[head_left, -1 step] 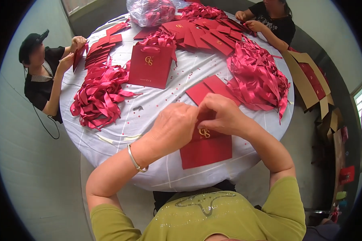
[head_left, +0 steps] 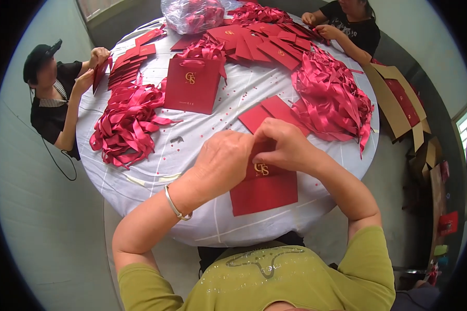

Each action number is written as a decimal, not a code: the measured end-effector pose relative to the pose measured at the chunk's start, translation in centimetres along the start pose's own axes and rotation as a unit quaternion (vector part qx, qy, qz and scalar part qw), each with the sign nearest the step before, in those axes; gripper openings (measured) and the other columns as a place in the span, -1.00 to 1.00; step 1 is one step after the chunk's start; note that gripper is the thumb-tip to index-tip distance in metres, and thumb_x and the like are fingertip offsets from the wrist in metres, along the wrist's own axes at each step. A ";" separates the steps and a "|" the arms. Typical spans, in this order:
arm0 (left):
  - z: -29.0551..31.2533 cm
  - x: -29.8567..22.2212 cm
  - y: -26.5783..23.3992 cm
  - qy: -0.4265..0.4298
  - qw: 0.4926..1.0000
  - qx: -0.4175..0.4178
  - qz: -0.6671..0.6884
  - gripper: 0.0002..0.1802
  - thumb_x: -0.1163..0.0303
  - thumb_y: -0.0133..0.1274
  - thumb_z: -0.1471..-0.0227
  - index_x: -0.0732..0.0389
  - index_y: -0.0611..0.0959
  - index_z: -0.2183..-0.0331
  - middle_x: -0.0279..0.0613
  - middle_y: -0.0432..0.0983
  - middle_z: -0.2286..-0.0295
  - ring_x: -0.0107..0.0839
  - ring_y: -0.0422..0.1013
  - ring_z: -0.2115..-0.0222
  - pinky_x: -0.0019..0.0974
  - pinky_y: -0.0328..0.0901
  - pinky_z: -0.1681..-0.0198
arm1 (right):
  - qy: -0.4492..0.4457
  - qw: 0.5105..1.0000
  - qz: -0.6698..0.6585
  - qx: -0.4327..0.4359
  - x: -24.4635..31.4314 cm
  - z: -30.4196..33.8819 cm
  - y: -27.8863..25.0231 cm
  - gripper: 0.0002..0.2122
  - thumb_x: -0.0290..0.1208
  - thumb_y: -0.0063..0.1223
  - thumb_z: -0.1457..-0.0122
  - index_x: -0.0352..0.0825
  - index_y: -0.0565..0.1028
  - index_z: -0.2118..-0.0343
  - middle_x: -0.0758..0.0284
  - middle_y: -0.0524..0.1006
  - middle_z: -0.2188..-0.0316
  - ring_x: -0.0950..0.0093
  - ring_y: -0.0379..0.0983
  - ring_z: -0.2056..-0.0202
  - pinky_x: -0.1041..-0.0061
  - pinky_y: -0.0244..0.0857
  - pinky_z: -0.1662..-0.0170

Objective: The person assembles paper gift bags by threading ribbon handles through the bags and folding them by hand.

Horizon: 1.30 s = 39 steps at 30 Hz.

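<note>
A flat red paper gift bag (head_left: pixel 265 194) with a gold emblem is in front of me, its upper part hidden behind my hands. My left hand (head_left: pixel 227 155), with a silver bangle at the wrist, is closed in a pinch at the bag's top edge. Facing it, my right hand (head_left: pixel 285 146) has bent fingers gripping the same edge, thumb just above the emblem. The fingertips meet there, and any ribbon between them is hidden. Just beyond my hands lie more flat red bags (head_left: pixel 254 118). Beside those, to the right, spreads a heap of red ribbons (head_left: pixel 333 98).
An upright red bag (head_left: pixel 192 85) stands mid-table behind another ribbon heap (head_left: pixel 127 124). Flat bags (head_left: pixel 251 44) and a clear plastic sack (head_left: pixel 193 15) fill the far side. Co-workers sit at far left and far right. An open carton (head_left: pixel 394 98) stands off the table's right edge.
</note>
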<state>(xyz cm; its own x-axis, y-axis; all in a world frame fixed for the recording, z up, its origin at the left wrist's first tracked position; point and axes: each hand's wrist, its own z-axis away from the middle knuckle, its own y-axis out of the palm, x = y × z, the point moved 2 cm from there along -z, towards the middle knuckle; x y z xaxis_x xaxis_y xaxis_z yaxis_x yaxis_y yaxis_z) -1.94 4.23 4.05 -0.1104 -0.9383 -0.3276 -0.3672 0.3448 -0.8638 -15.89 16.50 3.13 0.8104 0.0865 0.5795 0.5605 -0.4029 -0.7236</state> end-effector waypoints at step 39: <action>-0.4 1.8 3.3 -0.029 0.992 -0.006 0.121 -0.87 0.58 0.19 0.15 0.24 0.62 0.42 -0.14 0.58 0.51 -0.16 0.47 0.43 -0.20 0.35 0.33 | 0.076 0.995 -0.048 0.049 -3.3 1.6 1.0 -0.74 -0.37 0.37 0.11 -0.36 0.52 0.41 0.25 0.50 0.42 0.30 0.50 0.39 0.35 0.38 0.31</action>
<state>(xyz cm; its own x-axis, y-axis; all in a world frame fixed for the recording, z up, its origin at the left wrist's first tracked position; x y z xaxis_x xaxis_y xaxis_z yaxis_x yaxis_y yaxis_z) -3.66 3.65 0.78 -0.1433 -0.8255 -0.5460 -0.3470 0.5586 -0.7534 -17.77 17.30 -0.09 0.7211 -0.0218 0.6925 0.6543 -0.3071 -0.6910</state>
